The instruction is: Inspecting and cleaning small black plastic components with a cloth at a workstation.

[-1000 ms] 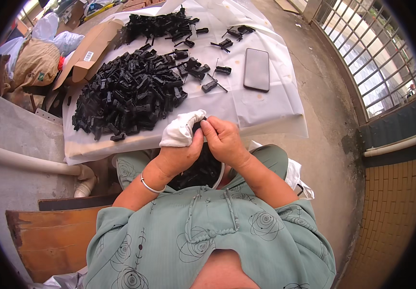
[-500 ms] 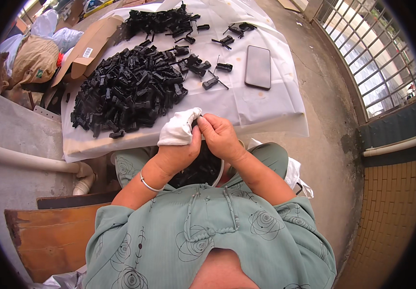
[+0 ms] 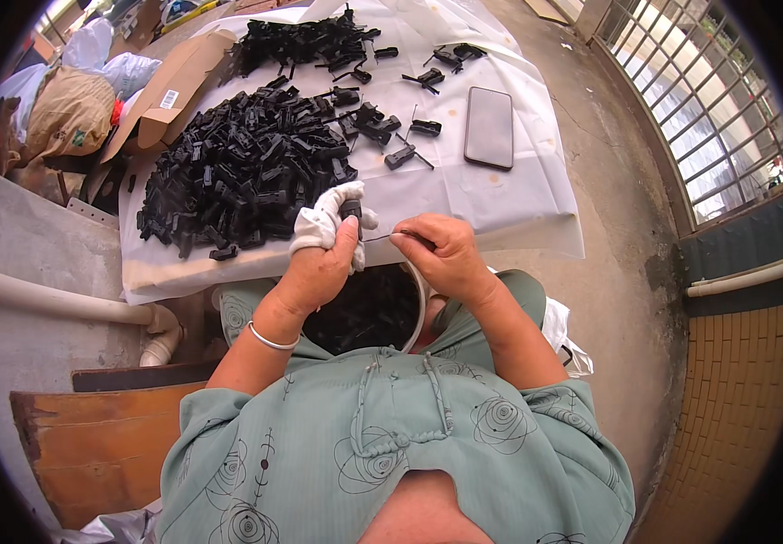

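Now apart: L fingers (image 3: 347, 235) grip blk part (image 3: 350, 208) (w/ cloth (image 3: 315, 227)), R fingers (image 3: 429, 224) pinch dk item (image 3: 419, 239).

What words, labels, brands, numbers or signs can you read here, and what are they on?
None can be read with certainty.
White label on the cardboard: dark bars, any print too small.
Brown sack: a small green mark, too blurred.
Black parts: no readable markings.
Phone: no text on its screen.
Green shirt: circles and lines, no words.
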Motion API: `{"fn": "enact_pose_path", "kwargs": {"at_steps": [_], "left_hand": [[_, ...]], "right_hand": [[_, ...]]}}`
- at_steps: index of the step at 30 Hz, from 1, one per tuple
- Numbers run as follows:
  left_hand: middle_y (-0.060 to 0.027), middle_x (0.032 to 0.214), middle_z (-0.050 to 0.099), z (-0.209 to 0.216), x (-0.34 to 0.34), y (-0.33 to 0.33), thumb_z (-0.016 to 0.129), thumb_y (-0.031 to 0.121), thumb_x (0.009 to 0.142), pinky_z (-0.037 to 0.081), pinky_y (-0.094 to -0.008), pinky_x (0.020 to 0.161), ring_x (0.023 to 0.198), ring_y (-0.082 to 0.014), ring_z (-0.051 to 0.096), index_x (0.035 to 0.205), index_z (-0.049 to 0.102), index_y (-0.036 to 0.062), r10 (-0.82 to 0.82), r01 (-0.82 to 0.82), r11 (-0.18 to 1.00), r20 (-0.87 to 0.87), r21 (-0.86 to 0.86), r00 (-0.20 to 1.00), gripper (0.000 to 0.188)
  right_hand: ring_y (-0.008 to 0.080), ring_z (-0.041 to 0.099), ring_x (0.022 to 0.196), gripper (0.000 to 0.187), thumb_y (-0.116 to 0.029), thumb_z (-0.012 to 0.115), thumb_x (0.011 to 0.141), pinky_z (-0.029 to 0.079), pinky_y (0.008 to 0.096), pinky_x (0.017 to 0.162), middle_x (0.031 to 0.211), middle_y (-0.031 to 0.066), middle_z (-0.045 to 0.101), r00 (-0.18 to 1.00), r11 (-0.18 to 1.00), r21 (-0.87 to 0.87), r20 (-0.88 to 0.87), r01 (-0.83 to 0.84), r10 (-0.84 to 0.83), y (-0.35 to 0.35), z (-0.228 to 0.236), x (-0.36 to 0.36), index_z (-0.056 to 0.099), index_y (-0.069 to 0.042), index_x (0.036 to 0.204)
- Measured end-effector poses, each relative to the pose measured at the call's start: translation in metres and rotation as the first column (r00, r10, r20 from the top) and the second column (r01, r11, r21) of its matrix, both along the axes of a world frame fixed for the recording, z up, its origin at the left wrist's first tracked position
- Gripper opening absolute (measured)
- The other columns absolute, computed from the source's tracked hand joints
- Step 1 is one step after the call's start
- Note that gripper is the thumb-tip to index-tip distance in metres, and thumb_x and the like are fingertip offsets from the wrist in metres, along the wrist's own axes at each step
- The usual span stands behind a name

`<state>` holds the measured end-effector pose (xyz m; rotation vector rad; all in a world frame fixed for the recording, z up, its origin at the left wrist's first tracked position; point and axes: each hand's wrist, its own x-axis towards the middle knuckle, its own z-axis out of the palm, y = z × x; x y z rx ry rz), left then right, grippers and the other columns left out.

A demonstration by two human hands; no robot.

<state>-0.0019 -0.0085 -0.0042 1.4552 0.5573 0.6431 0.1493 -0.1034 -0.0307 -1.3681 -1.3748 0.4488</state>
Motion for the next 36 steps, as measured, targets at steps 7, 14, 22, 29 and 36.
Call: {"fn": "enact_pose_path", "kwargs": {"at_steps": [7,14,22,29,36], "left_hand": [[-0.0023,0.082,0.051,0.014,-0.001,-0.009,0.044,0.007,0.086,0.038,-0.0203,0.053,0.060,-0.0058,0.042,0.111,0.048,0.0011,-0.222,0.240,0.966,-0.162,0.097,0.961,0.026],[-0.0064,0.085,0.052,0.006,0.001,-0.002,0.045,0.003,0.081,0.044,-0.0268,0.069,0.077,-0.0132,0.048,0.104,0.049,0.0008,-0.110,0.146,0.972,-0.190,0.186,0.976,0.024],[-0.0127,0.079,0.053,0.001,0.003,0.001,0.044,0.003,0.079,0.045,-0.0311,0.068,0.071,-0.0211,0.050,0.097,0.049,-0.0008,-0.045,0.115,0.863,-0.151,0.492,0.988,0.019],[-0.0218,0.103,0.055,0.017,-0.005,0.019,0.054,0.006,0.079,0.044,-0.0330,0.083,0.093,-0.0298,0.055,0.115,0.048,-0.0012,0.051,0.058,0.769,-0.151,0.637,0.987,0.037],[-0.0225,0.122,0.048,0.035,-0.011,0.066,0.065,0.006,0.074,0.037,-0.0384,0.095,0.112,-0.0357,0.046,0.128,0.045,0.0034,0.554,0.011,0.217,-0.132,0.976,0.822,0.058]], "right_hand": [[0.0114,0.049,0.057,0.012,-0.010,0.066,0.080,0.041,0.0255,0.053,0.064,0.0064,0.055,0.994,0.993,-0.115,-0.102,0.021,-0.032,0.002,0.020,-0.008,0.060,0.000,0.080],[0.0145,0.044,0.055,0.020,-0.015,0.055,0.088,0.040,0.0291,0.053,0.061,0.0077,0.050,0.989,0.993,-0.038,-0.100,-0.109,0.105,0.003,0.018,-0.007,0.055,0.001,0.076],[0.0229,0.040,0.053,0.022,-0.014,0.052,0.089,0.039,0.0313,0.053,0.060,0.0139,0.048,0.997,0.995,-0.057,-0.033,-0.078,0.077,0.016,0.006,-0.020,0.052,0.001,0.074],[0.0276,0.046,0.053,0.022,-0.016,0.053,0.089,0.039,0.0322,0.052,0.064,0.0127,0.053,0.973,0.982,-0.036,-0.152,-0.184,0.176,0.032,0.006,-0.009,0.053,0.001,0.074],[0.0325,0.057,0.063,0.018,-0.020,0.059,0.084,0.045,0.0419,0.058,0.073,0.0148,0.060,0.654,0.824,-0.076,0.651,0.561,-0.385,0.061,-0.017,0.053,0.057,-0.003,0.085]]}}
